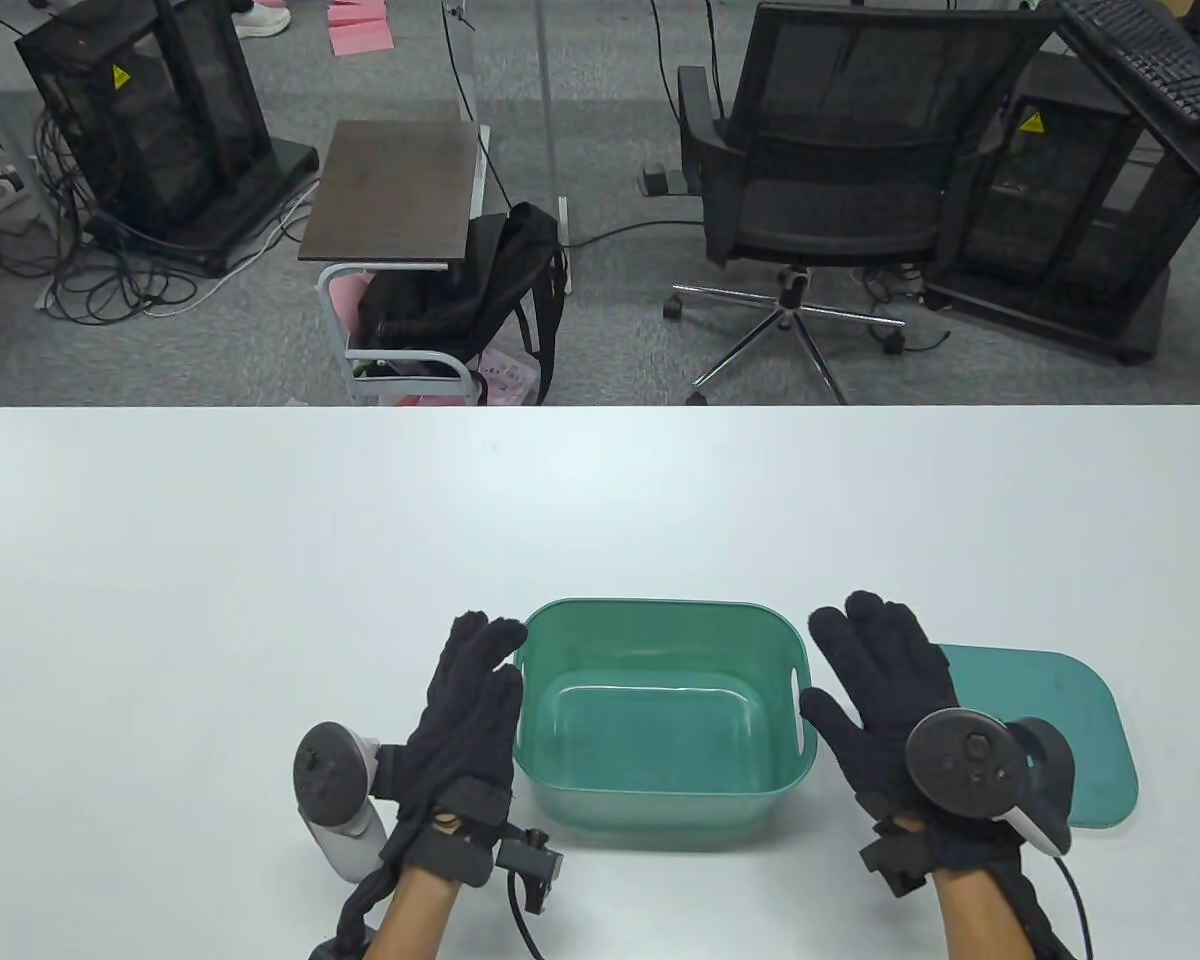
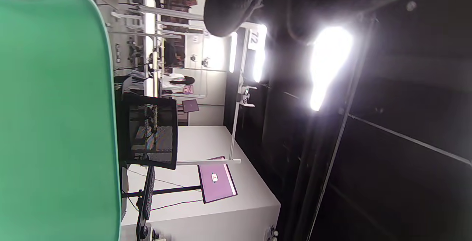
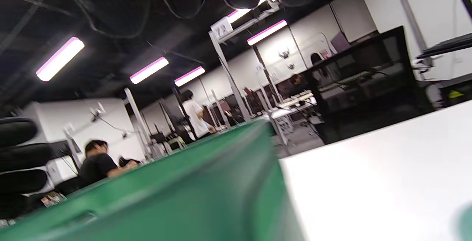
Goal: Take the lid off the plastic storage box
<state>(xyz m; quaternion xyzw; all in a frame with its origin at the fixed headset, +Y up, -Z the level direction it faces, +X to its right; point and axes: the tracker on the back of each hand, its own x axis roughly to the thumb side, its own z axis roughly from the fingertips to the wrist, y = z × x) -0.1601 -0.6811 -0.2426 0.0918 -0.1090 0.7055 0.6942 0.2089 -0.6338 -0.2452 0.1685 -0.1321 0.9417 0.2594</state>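
A green plastic storage box point(image 1: 662, 800) stands open near the table's front edge, empty inside. Its green lid point(image 1: 1070, 712) lies flat on the table to the right of the box, partly hidden behind my right hand. My left hand point(image 1: 465, 705) is open with fingers spread, just left of the box and holding nothing. My right hand point(image 1: 885, 685) is open with fingers spread, between the box and the lid, holding nothing. The box wall fills the left of the left wrist view point(image 2: 55, 123) and the lower left of the right wrist view point(image 3: 177, 204).
The white table point(image 1: 360, 520) stretches far and to both sides of the box. Beyond its far edge stand an office chair point(image 1: 840, 170), a small side table point(image 1: 395, 190) with a black backpack point(image 1: 480, 290), and black equipment racks.
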